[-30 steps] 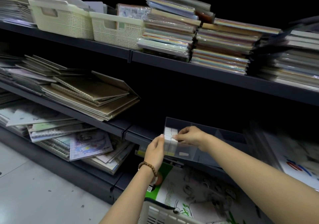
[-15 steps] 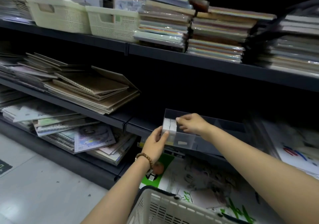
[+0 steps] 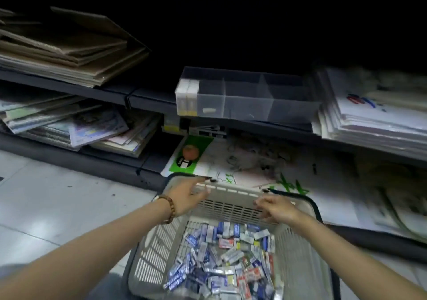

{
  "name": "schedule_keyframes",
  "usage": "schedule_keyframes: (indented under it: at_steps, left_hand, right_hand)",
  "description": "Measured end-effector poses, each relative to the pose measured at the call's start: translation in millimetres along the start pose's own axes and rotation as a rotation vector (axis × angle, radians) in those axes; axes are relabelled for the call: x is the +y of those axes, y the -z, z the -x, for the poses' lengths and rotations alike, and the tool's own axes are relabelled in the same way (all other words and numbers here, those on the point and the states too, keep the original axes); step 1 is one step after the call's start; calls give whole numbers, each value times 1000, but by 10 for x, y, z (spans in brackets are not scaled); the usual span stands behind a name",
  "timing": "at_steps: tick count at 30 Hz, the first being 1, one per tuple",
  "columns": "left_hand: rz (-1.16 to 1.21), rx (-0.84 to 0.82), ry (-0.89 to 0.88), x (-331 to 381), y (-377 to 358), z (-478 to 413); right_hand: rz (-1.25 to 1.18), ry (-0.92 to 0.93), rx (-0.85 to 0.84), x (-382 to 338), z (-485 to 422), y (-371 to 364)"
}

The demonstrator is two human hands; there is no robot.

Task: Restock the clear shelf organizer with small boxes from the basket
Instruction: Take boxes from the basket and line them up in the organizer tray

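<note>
Head view, looking down at a shop shelf and a basket on the floor. The left hand (image 3: 187, 195), with a bead bracelet (image 3: 169, 209) at the wrist, hovers over the far rim of the pale plastic basket (image 3: 147, 253). Its fingers are loosely spread and hold nothing. The right hand (image 3: 275, 209) hangs beside it over the same end, fingers relaxed and slightly curled, also holding nothing.

Below the hands, a loose heap of small boxes (image 3: 219, 265), mostly blue, white and red, covers the basket floor. The clear shelf organizer (image 3: 245, 96) sits on the dark shelf (image 3: 150, 96) above and beyond the basket. Two white boxes (image 3: 187, 96) stand upright at the left end of its left compartment. No boxes show in the other two compartments.

The step in hand seems to be fetching more boxes. It would go best to pick matching ones, turn them upright and set them flush against the two already standing.

A stack of brown notebooks (image 3: 69, 50) lies to the organizer's left and a pile of white paper pads (image 3: 369, 115) presses close on its right. Printed sheets (image 3: 231, 161) lie on the lower shelf. Nothing blocks the path from basket to organizer, though the shelf above casts deep shadow.
</note>
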State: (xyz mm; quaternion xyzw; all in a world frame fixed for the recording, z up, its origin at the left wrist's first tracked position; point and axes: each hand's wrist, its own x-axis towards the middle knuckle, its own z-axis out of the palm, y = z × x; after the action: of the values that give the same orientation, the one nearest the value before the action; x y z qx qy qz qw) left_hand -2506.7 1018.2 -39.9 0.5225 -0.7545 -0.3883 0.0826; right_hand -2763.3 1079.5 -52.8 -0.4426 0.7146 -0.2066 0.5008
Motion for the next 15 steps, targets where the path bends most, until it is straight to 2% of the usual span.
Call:
schedule_keyframes:
  at_steps: [3, 6, 9, 15]
  left_hand:
    - [-46, -154, 97, -213, -566, -39]
    - [108, -150, 237, -382, -1071, -73]
    - [260, -136, 353, -514, -1492, -115]
    - [306, -183, 396, -786, -1932, -177]
  right_hand:
    - [43, -189, -15, 741, -109, -133]
    - [108, -274, -39, 1243, -238, -263]
    - [148, -249, -114, 1438, -345, -375]
    - [271, -122, -232, 1637, -695, -701]
